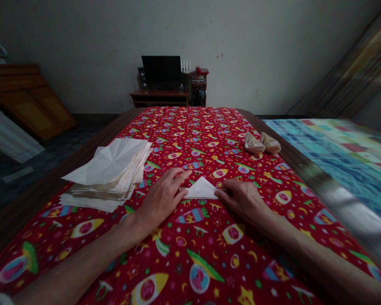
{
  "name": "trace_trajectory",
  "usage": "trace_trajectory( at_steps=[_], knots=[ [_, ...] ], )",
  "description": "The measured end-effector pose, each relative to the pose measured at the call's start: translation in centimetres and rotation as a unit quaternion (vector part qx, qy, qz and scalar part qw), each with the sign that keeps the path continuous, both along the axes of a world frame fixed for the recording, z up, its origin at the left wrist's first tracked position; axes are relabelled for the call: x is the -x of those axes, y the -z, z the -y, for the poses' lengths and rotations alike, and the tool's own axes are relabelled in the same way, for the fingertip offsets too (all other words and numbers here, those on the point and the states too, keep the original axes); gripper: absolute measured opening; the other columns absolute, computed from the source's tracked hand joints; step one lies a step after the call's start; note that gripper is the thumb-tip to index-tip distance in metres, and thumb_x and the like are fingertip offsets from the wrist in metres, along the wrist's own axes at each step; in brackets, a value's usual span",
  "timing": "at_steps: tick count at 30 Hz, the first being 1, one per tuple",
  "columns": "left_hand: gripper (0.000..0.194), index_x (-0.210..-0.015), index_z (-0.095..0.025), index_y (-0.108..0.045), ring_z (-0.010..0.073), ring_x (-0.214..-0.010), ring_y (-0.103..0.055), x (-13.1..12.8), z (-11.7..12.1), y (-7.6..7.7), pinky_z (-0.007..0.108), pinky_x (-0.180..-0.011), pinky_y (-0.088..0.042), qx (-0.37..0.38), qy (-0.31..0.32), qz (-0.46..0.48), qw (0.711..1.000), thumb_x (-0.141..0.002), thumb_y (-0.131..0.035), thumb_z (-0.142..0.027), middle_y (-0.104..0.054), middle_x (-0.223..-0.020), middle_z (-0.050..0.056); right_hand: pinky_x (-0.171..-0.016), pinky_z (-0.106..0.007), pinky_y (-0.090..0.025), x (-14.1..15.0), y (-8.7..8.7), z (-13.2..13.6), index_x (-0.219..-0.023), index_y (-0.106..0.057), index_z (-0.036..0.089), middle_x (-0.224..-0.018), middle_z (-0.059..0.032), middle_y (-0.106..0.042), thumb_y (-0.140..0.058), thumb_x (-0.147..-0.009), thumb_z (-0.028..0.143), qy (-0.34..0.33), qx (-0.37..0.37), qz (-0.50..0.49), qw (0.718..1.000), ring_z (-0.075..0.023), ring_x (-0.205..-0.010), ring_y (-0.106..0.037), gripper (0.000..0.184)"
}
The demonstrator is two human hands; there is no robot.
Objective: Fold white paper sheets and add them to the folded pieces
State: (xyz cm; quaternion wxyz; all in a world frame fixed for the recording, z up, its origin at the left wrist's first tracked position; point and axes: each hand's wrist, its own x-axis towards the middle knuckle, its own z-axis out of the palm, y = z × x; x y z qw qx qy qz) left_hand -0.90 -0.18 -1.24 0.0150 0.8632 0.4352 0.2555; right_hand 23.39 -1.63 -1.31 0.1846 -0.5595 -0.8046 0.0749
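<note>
A small sheet of white paper (pixel 202 188), folded into a triangle, lies on the red patterned cloth with its point facing away from me. My left hand (pixel 167 188) is at the triangle's left corner, thumb and fingers closed around that corner, index finger stretched forward. At the opposite corner my right hand (pixel 239 194) pinches the paper with its fingers curled in. To the left sits a loose stack of creased paper sheets (pixel 111 163). Two folded paper shapes (pixel 262 144) stand close together at the right, beyond my right hand.
The red cloth (pixel 190 262) covers a dark wooden table (pixel 92 137). Against the far wall stand a monitor (pixel 161 70), speakers and a red telephone (pixel 202 70). A wooden cabinet (pixel 34 101) is at left; a bed with a checked cover (pixel 330 156) is at right.
</note>
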Motion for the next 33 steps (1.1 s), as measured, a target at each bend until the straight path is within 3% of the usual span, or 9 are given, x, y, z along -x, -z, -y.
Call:
trace_trajectory(
  at_steps=[4, 6, 12, 16, 20, 23, 26, 30, 33],
  knots=[
    [0.035, -0.122, -0.022, -0.052, 0.0219, -0.125, -0.042, -1.2, 1.1, 0.0, 0.043, -0.106, -0.035, -0.031, 0.124, -0.08, 0.989, -0.089, -0.046, -0.01, -0.054, -0.13, 0.004, -0.05, -0.023, -0.024, 0.0, 0.2, 0.0, -0.068, -0.057, 0.017, -0.061, -0.0008, -0.058, -0.05, -0.086, 0.036, 0.002, -0.007, 0.002, 1.0, -0.0107, -0.052, -0.046, 0.027],
    [0.038, -0.123, -0.018, -0.051, 0.0207, -0.127, -0.043, -1.7, 1.6, 0.3, 0.043, -0.109, -0.031, -0.014, 0.149, -0.091, 0.984, -0.089, -0.043, -0.006, -0.055, -0.13, 0.005, -0.049, -0.023, -0.023, -0.1, 0.2, 0.0, -0.067, -0.056, 0.017, -0.059, -0.0001, -0.056, -0.05, -0.086, 0.036, 0.0, -0.015, 0.001, 1.0, -0.0102, -0.05, -0.044, 0.028],
    [0.055, -0.133, -0.01, -0.042, 0.0199, -0.131, -0.038, -2.2, 2.8, 1.1, 0.037, -0.109, -0.036, 0.039, 0.135, -0.086, 0.986, -0.079, -0.04, 0.001, -0.044, -0.14, 0.011, -0.048, -0.023, -0.024, -0.1, 0.4, 0.1, -0.067, -0.056, 0.017, -0.058, 0.0004, -0.056, -0.051, -0.086, 0.036, 0.001, -0.021, 0.004, 1.0, -0.0102, -0.05, -0.045, 0.027],
    [0.053, -0.133, -0.009, -0.043, 0.0201, -0.133, -0.036, -2.2, 3.2, 0.9, 0.038, -0.11, -0.034, 0.044, 0.128, -0.099, 0.986, -0.081, -0.037, 0.0, -0.043, -0.141, 0.011, -0.053, -0.023, -0.035, -0.4, 0.7, 0.2, -0.081, -0.06, 0.018, -0.069, -0.0018, -0.062, -0.053, -0.087, 0.034, -0.012, -0.041, -0.011, 0.999, -0.0127, -0.058, -0.054, 0.019],
    [0.053, -0.134, -0.01, -0.043, 0.0208, -0.134, -0.033, -2.2, 3.2, 0.8, 0.039, -0.111, -0.032, 0.044, 0.132, -0.115, 0.984, -0.082, -0.037, 0.0, -0.041, -0.142, 0.011, -0.071, -0.032, -0.048, 0.1, 0.4, 0.8, -0.104, -0.06, 0.016, -0.102, -0.0126, -0.065, -0.051, -0.087, 0.026, -0.019, -0.14, 0.048, 0.989, -0.0221, -0.088, -0.06, 0.021],
    [0.052, -0.134, -0.011, -0.041, 0.0188, -0.134, -0.033, -2.2, 3.1, 0.6, 0.036, -0.112, -0.03, 0.036, 0.147, -0.111, 0.982, -0.083, -0.036, -0.001, -0.042, -0.142, 0.01, -0.089, -0.047, -0.045, 1.1, 0.1, 1.8, -0.119, -0.056, 0.014, -0.129, -0.0176, -0.052, -0.045, -0.086, 0.013, -0.078, -0.198, 0.127, 0.969, -0.0303, -0.115, -0.05, 0.034],
    [0.05, -0.132, -0.009, -0.043, 0.019, -0.133, -0.036, -2.2, 3.3, 0.2, 0.035, -0.111, -0.031, 0.042, 0.141, -0.115, 0.982, -0.083, -0.036, -0.003, -0.044, -0.14, 0.011, -0.1, -0.045, -0.041, 1.8, 0.4, 3.0, -0.131, -0.047, 0.01, -0.134, -0.0169, -0.049, -0.04, -0.085, 0.008, -0.185, -0.17, 0.125, 0.96, -0.026, -0.124, -0.045, 0.046],
    [0.056, -0.134, -0.009, -0.041, 0.0204, -0.133, -0.036, -2.0, 3.6, -0.4, 0.037, -0.109, -0.033, 0.055, 0.126, -0.138, 0.981, -0.079, -0.037, -0.001, -0.041, -0.142, 0.011, -0.107, -0.044, -0.036, 1.5, 0.9, 4.2, -0.141, -0.034, 0.009, -0.143, -0.0135, -0.038, -0.038, -0.093, 0.023, -0.173, -0.11, 0.125, 0.971, -0.0235, -0.133, -0.033, 0.05],
    [0.059, -0.134, -0.01, -0.041, 0.0206, -0.133, -0.035, -1.5, 3.8, -0.5, 0.037, -0.109, -0.033, 0.057, 0.117, -0.161, 0.978, -0.076, -0.037, 0.0, -0.039, -0.143, 0.01, -0.108, -0.046, -0.034, 0.8, 0.7, 4.7, -0.141, -0.033, 0.01, -0.146, -0.0111, -0.032, -0.036, -0.095, 0.035, -0.17, -0.093, 0.15, 0.97, -0.0248, -0.135, -0.028, 0.053]
  ],
)
